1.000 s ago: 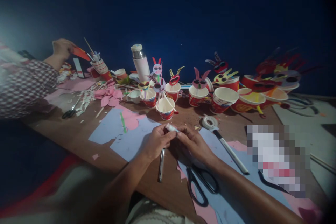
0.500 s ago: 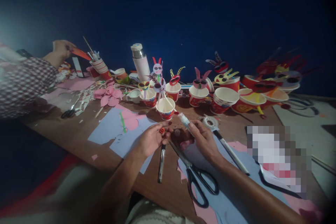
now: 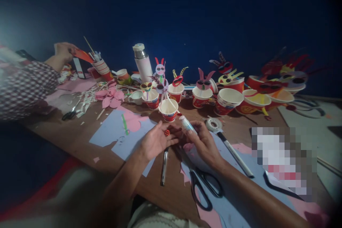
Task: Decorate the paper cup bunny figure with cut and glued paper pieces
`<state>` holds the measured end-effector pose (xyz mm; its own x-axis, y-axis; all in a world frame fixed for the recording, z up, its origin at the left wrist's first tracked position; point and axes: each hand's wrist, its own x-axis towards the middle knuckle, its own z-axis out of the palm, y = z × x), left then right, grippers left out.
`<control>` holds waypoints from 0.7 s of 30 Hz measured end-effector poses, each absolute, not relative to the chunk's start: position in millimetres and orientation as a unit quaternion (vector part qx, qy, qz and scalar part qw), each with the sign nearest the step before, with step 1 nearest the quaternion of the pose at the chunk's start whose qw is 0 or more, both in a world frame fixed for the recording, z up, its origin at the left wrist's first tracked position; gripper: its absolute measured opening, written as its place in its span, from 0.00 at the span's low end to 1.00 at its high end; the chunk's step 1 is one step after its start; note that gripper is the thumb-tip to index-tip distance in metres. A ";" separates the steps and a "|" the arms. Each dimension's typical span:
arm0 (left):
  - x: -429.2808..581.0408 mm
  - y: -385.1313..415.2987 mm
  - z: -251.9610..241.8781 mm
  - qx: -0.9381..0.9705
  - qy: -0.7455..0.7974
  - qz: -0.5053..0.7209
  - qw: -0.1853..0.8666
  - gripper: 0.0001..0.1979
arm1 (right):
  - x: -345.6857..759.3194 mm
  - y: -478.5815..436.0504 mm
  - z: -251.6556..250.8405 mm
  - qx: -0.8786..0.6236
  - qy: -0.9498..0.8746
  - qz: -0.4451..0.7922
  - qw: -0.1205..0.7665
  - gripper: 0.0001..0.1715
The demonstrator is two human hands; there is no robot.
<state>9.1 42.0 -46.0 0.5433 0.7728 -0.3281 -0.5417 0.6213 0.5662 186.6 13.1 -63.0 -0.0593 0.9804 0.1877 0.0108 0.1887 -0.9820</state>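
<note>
My right hand (image 3: 205,142) is closed around a small white-and-blue glue stick (image 3: 188,126), whose pale end points up and left. Palm up, my left hand (image 3: 157,140) has its fingers stretched out towards the right hand. A small red piece with dark marks (image 3: 167,133) sits on its fingers; whether it is loose or worn cannot be made out. Below the hands lie a black-handled pair of scissors (image 3: 204,187) and a dark pen (image 3: 164,167). Blue paper sheets (image 3: 105,128) and pink paper lie to the left, with more under my right forearm.
Red-and-white paper cups (image 3: 169,110) with paper animal faces on sticks line the back. A thermos (image 3: 143,62) stands behind them. Tape (image 3: 214,124), a marker (image 3: 235,155) and a blurred-out device (image 3: 283,164) lie right. Another person's hand (image 3: 64,51) holds orange paper.
The fingers of my left hand have straightened and spread, moving right towards the other hand. My right hand has shifted slightly, still holding the glue stick.
</note>
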 end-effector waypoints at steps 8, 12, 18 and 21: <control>20.6 32.5 -39.4 0.173 0.252 0.336 0.891 0.23 | 186.9 8.9 -54.4 -0.476 -0.731 0.294 0.391 0.11; 23.4 30.4 -41.0 0.170 0.242 0.314 0.902 0.24 | 188.1 9.9 -54.3 -0.450 -0.777 0.256 0.359 0.17; 24.4 29.6 -42.4 0.178 0.253 0.306 0.901 0.26 | 186.9 10.3 -57.4 -0.448 -0.792 0.245 0.336 0.14; 23.3 30.3 -43.6 0.181 0.257 0.309 0.898 0.26 | 187.6 10.7 -60.6 -0.435 -0.785 0.243 0.368 0.15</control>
